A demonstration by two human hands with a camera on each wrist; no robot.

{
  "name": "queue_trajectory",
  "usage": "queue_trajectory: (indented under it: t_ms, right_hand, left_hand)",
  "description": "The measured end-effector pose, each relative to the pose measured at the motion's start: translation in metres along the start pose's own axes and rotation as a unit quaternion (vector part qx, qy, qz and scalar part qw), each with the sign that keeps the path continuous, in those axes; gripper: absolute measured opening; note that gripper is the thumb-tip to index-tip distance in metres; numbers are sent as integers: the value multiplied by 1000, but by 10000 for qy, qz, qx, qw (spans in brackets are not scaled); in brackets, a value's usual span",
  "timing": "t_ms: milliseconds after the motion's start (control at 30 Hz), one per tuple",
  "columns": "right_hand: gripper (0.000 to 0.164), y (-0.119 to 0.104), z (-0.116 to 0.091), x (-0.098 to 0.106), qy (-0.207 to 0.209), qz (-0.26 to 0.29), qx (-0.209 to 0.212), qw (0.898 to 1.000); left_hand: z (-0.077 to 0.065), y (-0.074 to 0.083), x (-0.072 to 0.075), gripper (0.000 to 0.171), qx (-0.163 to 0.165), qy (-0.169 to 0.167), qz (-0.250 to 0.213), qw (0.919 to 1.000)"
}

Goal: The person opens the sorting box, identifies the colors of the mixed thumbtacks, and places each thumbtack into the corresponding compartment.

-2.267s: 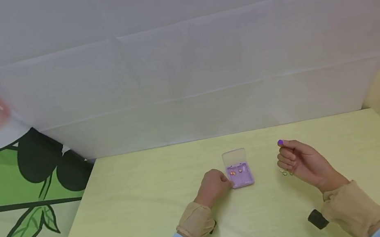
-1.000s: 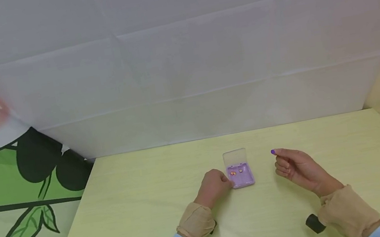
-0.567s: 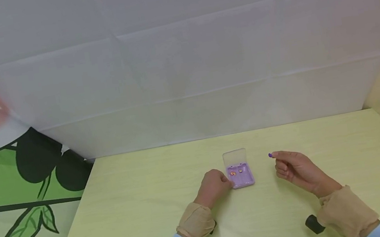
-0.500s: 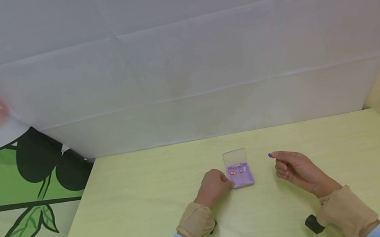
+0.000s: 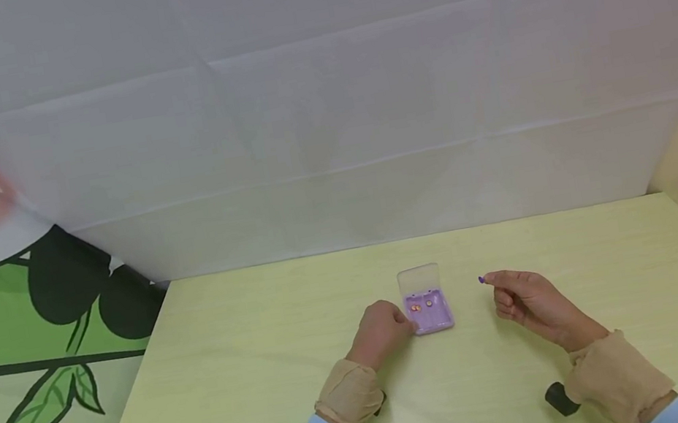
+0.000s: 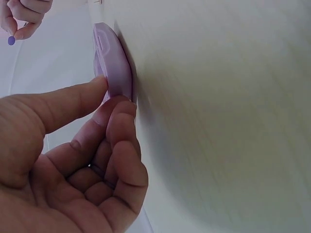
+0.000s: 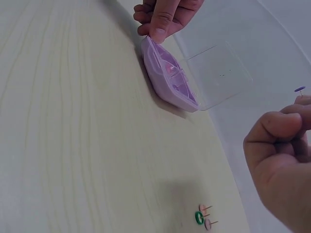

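Observation:
A small lilac plastic box [image 5: 432, 319] lies on the table with its clear lid [image 7: 218, 77] swung back. Tacks [image 5: 416, 308] sit in its far compartments. My left hand [image 5: 380, 334] pinches the box's near left corner between thumb and index finger, the other fingers curled below in the left wrist view. To the right of the box, my right hand [image 5: 533, 303] is raised above the table. Its fingertips pinch a purple flat-headed thumbtack [image 7: 300, 89], and the remaining fingers fold into the palm.
Several loose thumbtacks, among them a green one [image 7: 199, 217], lie on the pale wooden table [image 5: 238, 375] below my right hand. That hand covers them in the head view. A white sheet [image 5: 324, 117] rises behind the table, and printed panels stand at both sides.
My right hand has come left and slightly nearer with the purple thumbtack, then nearly stopped; the tack's head now shows edge-on. My left hand and the box have stayed put.

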State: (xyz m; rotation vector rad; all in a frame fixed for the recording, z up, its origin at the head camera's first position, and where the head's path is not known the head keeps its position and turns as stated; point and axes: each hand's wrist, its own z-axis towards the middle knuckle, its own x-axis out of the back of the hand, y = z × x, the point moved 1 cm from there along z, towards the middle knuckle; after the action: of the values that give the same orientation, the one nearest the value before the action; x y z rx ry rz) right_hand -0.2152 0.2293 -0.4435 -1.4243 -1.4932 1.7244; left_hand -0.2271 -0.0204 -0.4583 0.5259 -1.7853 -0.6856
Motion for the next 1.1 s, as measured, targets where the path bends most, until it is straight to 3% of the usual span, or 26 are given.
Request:
queue_trajectory:
  t_ms: [600,867,1100]
  right_hand:
    - [26,5,5,-4,874,-781,-426,9922]
    - [15,7,7,-6,1169,-1436,-669,9804]
    - [25,9,11,-9,1326,-1899,-788,9696]
  left_hand:
    - [0,0,0,18,39,16,12,10000]
    - [0,1,0,18,67,5,23,10000]
    - [0,1,0,18,78,16,17,10000]
